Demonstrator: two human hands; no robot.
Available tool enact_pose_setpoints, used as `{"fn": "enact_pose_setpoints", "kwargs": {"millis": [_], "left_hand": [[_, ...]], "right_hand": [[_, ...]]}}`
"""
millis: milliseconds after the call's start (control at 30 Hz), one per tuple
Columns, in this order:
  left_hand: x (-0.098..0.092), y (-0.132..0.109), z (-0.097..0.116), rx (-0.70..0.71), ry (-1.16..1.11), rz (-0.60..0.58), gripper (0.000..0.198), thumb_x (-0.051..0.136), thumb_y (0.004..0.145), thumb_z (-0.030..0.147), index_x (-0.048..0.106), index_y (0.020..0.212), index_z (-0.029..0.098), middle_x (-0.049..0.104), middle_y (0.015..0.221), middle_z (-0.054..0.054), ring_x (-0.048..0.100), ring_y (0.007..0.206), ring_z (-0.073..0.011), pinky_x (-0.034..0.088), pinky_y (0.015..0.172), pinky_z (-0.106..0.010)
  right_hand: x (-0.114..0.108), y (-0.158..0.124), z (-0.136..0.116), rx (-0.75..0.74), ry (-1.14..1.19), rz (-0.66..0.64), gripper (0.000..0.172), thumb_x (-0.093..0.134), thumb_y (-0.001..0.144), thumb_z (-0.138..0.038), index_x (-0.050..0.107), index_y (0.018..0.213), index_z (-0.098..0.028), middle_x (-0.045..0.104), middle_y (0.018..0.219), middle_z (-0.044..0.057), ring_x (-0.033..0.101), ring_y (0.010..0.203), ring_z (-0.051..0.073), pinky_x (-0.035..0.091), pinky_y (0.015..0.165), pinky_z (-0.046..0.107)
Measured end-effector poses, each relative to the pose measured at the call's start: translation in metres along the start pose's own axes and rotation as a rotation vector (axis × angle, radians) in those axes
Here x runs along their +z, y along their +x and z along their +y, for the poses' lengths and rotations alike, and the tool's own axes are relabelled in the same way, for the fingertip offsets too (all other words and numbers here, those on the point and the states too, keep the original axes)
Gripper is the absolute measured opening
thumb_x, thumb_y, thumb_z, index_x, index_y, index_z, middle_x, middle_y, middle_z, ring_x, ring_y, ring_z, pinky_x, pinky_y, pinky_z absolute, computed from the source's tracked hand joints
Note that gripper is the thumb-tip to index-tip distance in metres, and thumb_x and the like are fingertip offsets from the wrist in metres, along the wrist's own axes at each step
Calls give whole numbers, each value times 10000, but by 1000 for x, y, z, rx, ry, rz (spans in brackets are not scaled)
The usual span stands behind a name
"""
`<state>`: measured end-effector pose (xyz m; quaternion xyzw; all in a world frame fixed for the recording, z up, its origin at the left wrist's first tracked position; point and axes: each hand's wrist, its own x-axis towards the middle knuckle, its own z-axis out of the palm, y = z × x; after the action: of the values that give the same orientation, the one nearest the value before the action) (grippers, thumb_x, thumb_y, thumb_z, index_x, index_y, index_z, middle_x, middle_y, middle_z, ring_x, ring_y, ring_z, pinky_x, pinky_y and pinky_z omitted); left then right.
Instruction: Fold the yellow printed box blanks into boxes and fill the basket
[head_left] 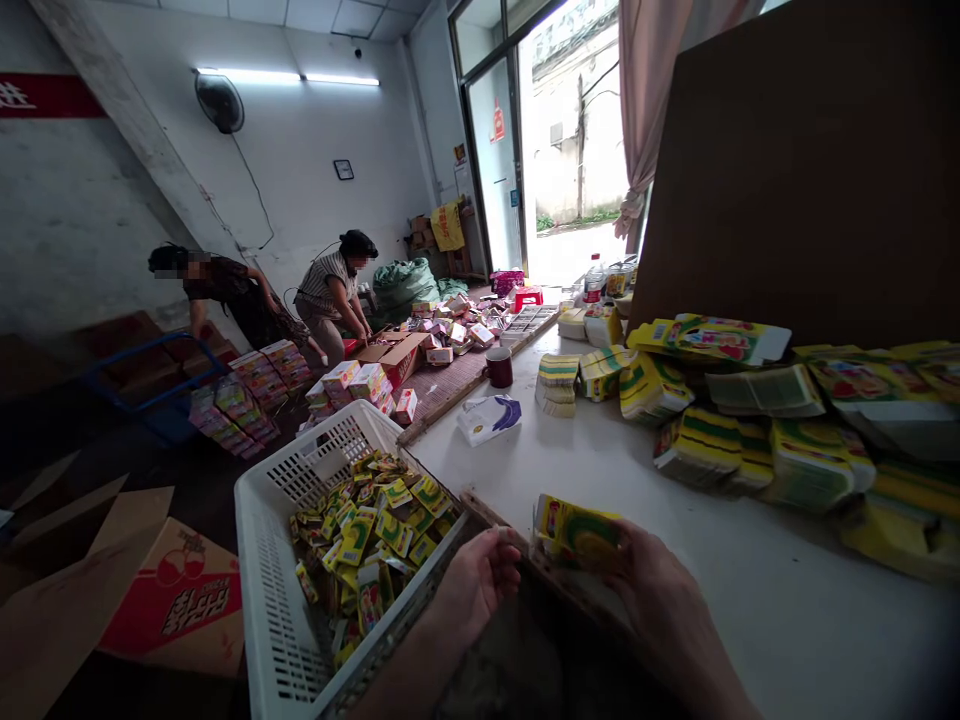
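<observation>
A yellow printed carton [574, 530] is being gripped at its near end by the closed fingers of the right hand [654, 570], above the edge of a white table [739, 590]. The left hand [482, 577] is being held just beside it, half curled, and seems to be gripping nothing, though its fingertips are being partly shadowed. Small yellow cartons [390, 525] are being contained by a white plastic basket [262, 545] left of that hand. Beyond the right hand, carton stacks [697, 445] are being supported by the table.
</observation>
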<state>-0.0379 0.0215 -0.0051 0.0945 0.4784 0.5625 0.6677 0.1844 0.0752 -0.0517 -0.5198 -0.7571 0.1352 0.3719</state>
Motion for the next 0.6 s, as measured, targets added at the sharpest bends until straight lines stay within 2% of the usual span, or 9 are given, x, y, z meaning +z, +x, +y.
{"fn": "enact_pose_setpoints", "kwargs": {"millis": [100,167,267,333,400,467,533,600], "left_hand": [[3,-2,-13,-25,130,-118,347,676,831,403,687,888,61,680,702,-67,615,544,-127,456,531,-233],[11,-4,-19,54,176,-216,483,765,718,516,689,939,93,708,830,-91,657,685,-167,491,614,-258],[31,-8,-24,252,64,-341,588,796,664,551,665,1082,158,696,1064,-106,646,981,-245,496,837,-328],[47,-10,-24,333,-58,-390,574,750,698,585,655,1096,183,679,1092,-98,616,1053,-265,463,922,-364],[58,-10,-23,366,-149,-374,554,707,707,636,660,1027,186,672,997,-84,622,1001,-260,465,914,-381],[65,-7,-22,409,-187,-292,522,697,705,646,652,942,183,637,856,-52,625,884,-224,477,878,-366],[66,-3,-22,456,-183,-195,486,731,685,620,631,872,182,573,744,-10,592,758,-174,484,833,-327],[64,0,-24,435,-137,-113,477,757,666,601,605,840,184,534,709,12,560,706,-145,483,806,-296]], "right_hand": [[-10,3,-12,141,174,77,391,531,796,-294,483,1174,-208,623,886,68,638,758,258,529,667,380],[-16,3,-26,218,314,75,474,614,759,-350,462,1192,-230,591,826,20,634,720,234,530,656,353],[-16,-4,-55,254,559,-37,546,663,748,-334,436,1239,-254,596,885,16,644,760,220,531,708,348],[-9,-12,-74,258,744,-135,590,682,749,-313,420,1273,-245,598,877,15,638,738,208,530,714,347],[-1,-21,-88,285,956,-203,598,667,794,-341,395,1315,-238,628,918,40,651,803,221,529,731,348],[6,-26,-94,287,1088,-249,574,664,817,-374,413,1314,-234,659,989,74,654,898,241,520,784,365],[8,-27,-94,270,1143,-301,540,691,802,-397,468,1265,-233,680,1025,90,651,934,251,510,818,378],[7,-26,-92,289,1160,-345,498,727,772,-406,523,1191,-228,699,977,81,656,892,248,512,786,369]]}}
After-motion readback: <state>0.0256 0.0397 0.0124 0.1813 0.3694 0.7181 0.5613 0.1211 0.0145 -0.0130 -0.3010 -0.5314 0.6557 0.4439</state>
